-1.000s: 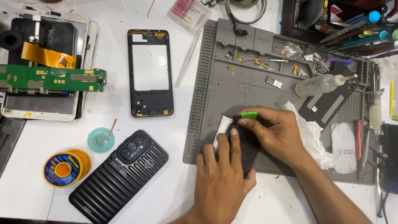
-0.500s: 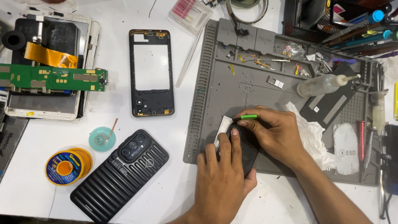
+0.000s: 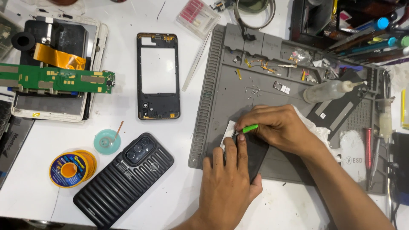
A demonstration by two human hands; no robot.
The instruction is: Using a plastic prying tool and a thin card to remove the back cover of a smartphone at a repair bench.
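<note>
A black phone (image 3: pixel 254 154) lies face down on the grey repair mat (image 3: pixel 238 91). My left hand (image 3: pixel 225 183) presses flat on it, fingers pointing up over its lower left part. My right hand (image 3: pixel 277 127) comes in from the right and pinches a small green tool (image 3: pixel 247 127) at the phone's top edge. A white strip (image 3: pixel 228 131) sticks out at the phone's upper left corner, beside the tool tip. Most of the phone is hidden under both hands.
A ribbed black phone case (image 3: pixel 123 181), a solder spool (image 3: pixel 71 168) and a small teal dish (image 3: pixel 107 141) lie at the left. A black phone frame (image 3: pixel 157 76), a green circuit board (image 3: pixel 55 79) on a white tablet shell, a clear squeeze bottle (image 3: pixel 328 90) and tools at the right edge surround the mat.
The right hand with the green tool has shifted slightly along the phone's top edge. The left hand stays pressed on the phone.
</note>
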